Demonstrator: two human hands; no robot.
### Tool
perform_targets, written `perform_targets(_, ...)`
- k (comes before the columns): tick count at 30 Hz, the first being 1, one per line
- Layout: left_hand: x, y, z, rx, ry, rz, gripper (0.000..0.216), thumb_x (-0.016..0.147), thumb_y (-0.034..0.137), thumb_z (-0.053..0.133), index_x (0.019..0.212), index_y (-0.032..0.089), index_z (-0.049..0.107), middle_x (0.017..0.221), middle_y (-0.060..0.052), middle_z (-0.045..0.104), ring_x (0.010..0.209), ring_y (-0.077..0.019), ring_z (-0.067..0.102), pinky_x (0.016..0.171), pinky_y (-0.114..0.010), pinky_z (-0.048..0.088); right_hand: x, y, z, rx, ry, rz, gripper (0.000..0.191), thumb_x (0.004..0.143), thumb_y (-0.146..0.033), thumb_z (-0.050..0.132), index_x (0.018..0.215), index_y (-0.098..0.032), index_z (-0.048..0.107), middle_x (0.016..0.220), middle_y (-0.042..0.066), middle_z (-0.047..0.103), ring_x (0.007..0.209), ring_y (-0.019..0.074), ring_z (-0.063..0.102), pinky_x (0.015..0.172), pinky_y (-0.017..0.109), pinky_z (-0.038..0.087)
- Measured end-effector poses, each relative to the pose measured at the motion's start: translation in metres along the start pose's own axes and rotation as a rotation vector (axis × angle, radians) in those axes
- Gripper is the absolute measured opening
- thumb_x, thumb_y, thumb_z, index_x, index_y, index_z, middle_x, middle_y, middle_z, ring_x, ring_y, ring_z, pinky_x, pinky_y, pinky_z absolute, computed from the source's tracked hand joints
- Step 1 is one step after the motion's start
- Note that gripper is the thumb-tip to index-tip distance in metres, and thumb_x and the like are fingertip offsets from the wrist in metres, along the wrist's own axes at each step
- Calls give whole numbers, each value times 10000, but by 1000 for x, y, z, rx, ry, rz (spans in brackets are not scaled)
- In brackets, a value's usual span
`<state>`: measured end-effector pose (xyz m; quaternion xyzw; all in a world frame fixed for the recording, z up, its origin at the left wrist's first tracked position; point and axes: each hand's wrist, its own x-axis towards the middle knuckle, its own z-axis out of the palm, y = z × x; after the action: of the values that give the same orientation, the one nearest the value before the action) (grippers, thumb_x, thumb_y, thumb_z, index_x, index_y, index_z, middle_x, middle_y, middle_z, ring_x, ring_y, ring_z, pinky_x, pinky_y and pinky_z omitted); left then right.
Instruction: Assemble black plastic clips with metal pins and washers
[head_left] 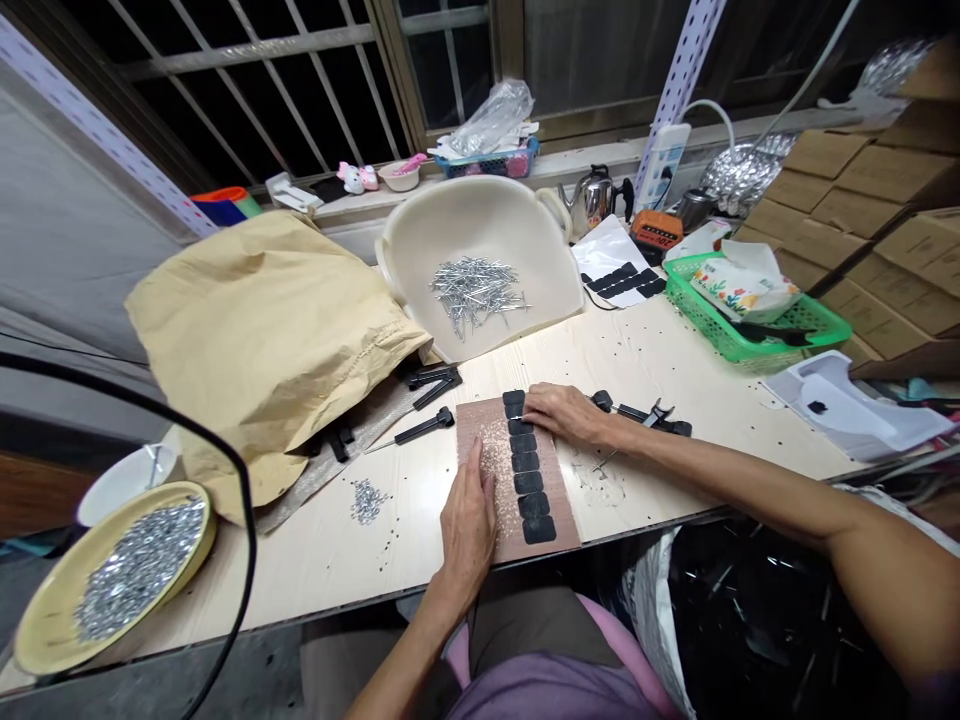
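Note:
A strip of black rounded pads (pixel 526 462) lies lengthwise on a brown board (pixel 559 500) in front of me. At the strip's far end my right hand (pixel 562 412) is closed, its fingertips down on a pad. A small shiny bit shows by those fingertips, too small to name. My left hand (pixel 469 520) rests along the board's left edge, fingers stretched out and holding nothing. Black-handled tools with thin metal shafts (pixel 424 427) lie left of the board. Another black tool (pixel 645 415) lies beyond my right wrist. Small metal pieces (pixel 367 502) are heaped on the table to the left.
A white scoop-shaped basin (pixel 405 250) holds metal pins. Left are a brown paper sack (pixel 262 330) and a yellow bowl (pixel 34 630) of metal parts. Right stand a green basket (pixel 720 335), a white plastic tray (pixel 862 410) and stacked cartons (pixel 885 230). A black cable (pixel 244 500) arcs nearby.

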<state>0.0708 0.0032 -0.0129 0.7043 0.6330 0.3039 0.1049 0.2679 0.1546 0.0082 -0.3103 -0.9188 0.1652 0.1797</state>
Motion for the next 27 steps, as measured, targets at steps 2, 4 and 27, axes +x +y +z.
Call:
perform_targets(2, -1, -1, 0, 2, 0, 4, 490, 931, 234, 348, 1411, 186, 261, 1203, -143, 563, 1059, -222, 562, 852, -359, 483, -4, -2, 2, 6, 0, 1, 232, 926, -317, 454, 787, -160, 555, 817, 40, 554, 760, 135, 508, 651, 253, 415)
perform_targets(4, -1, -1, 0, -6, -3, -3, 489, 930, 230, 350, 1408, 176, 262, 1186, -144, 569, 1053, -222, 562, 852, -360, 482, -10, -10, 5, 17, 9, -3, 234, 932, -310, 440, 799, -156, 557, 812, 40, 550, 748, 134, 503, 645, 256, 416)
perform_targets(27, -47, -120, -107, 56, 330, -365, 255, 891, 217, 435, 1015, 148, 647, 872, -74, 578, 834, -190, 567, 772, -324, 460, 47, -82, 16, -292, 78, -205, 281, 945, -324, 406, 922, -175, 643, 882, 69, 637, 817, 181, 499, 691, 292, 355)
